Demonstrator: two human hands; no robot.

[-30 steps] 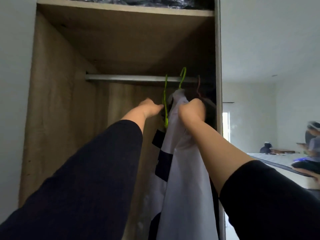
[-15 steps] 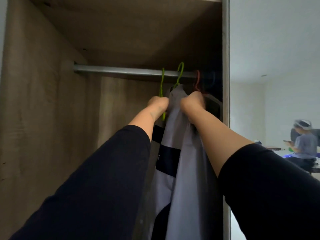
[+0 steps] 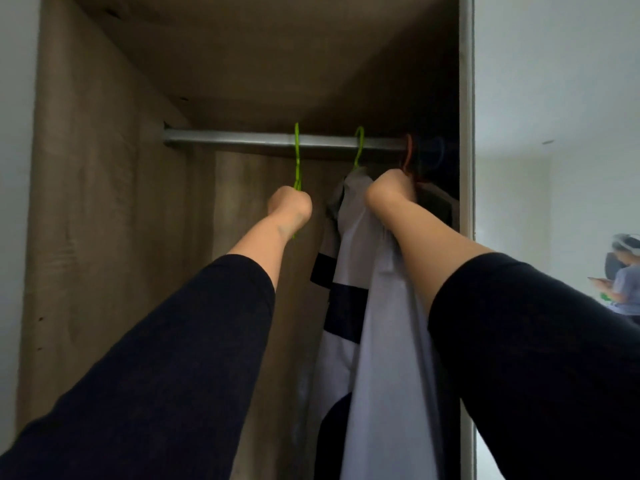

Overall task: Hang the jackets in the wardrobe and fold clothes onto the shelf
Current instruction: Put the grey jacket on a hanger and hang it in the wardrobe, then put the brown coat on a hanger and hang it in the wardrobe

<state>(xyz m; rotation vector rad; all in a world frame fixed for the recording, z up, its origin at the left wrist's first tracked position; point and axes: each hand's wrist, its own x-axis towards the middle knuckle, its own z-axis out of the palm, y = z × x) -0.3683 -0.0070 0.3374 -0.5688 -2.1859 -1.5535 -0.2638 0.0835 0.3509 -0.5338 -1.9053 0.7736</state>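
The wardrobe [image 3: 104, 237] fills the left and centre of the frame, its metal rail [image 3: 242, 138] running across the upper middle. The white jacket with dark panels [image 3: 377, 323] hangs right of centre on a green hanger [image 3: 358, 147]; it looks light and limp (best held at the collar). The right hand [image 3: 391, 190] grips its shoulder. The left hand [image 3: 291, 206] is clamped on an empty green hanger [image 3: 297, 157]. Dark garments crowd the rail's right end.
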